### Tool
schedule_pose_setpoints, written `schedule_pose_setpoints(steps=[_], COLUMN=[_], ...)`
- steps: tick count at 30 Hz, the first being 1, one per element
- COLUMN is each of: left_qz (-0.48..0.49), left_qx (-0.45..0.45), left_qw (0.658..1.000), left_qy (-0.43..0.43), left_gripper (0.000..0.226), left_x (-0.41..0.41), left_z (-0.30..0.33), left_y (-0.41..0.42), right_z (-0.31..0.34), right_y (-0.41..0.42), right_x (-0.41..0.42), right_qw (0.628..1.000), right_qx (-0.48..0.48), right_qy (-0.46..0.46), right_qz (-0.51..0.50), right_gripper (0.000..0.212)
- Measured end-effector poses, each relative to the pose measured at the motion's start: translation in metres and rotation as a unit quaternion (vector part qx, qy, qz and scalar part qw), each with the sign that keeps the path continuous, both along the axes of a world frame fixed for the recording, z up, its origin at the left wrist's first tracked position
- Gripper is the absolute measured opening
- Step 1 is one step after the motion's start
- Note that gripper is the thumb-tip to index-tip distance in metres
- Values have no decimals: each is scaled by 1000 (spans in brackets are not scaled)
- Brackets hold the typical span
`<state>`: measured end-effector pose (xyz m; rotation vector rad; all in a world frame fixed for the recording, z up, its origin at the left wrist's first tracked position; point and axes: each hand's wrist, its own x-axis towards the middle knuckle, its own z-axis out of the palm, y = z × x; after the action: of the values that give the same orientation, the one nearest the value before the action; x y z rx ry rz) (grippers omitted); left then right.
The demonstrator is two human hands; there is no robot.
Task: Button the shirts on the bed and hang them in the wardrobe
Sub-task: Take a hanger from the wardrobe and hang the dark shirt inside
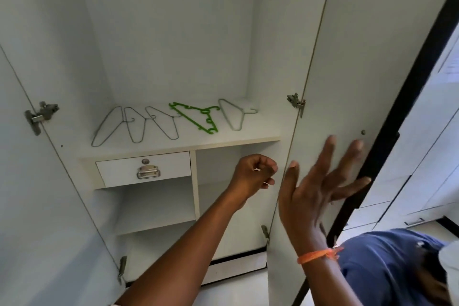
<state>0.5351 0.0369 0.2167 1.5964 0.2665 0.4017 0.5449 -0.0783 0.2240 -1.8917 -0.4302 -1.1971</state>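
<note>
A white wardrobe stands open in front of me, both doors swung out. On its middle shelf lie several hangers: grey wire hangers, one green plastic hanger and a pale hanger at the right. My left hand hovers below the shelf edge with curled fingers and holds nothing. My right hand, an orange band on its wrist, is spread flat against the inside of the right door. No shirt and no bed are in view.
Under the shelf sits a small drawer with a metal handle, beside open cubbies. The left door stands wide at the left. More white cabinets show past the right door's dark edge.
</note>
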Motion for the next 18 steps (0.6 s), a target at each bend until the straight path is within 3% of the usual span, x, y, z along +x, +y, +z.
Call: schedule_pose_setpoints(steps=[7, 14, 18], left_qz=[44, 127, 165], left_qx=[17, 37, 94], left_qw=[999, 991, 981], left_qy=[6, 11, 28], left_gripper=[5, 4, 5], left_x=[9, 37, 60], left_z=[-9, -14, -27], left_y=[70, 166, 202], right_z=[-10, -10, -23], right_y=[59, 146, 186], right_x=[45, 106, 142], right_qw=[989, 970, 953], right_qx=[1, -63, -91], right_qy=[119, 176, 228], right_qz=[89, 156, 179], right_gripper=[77, 34, 22])
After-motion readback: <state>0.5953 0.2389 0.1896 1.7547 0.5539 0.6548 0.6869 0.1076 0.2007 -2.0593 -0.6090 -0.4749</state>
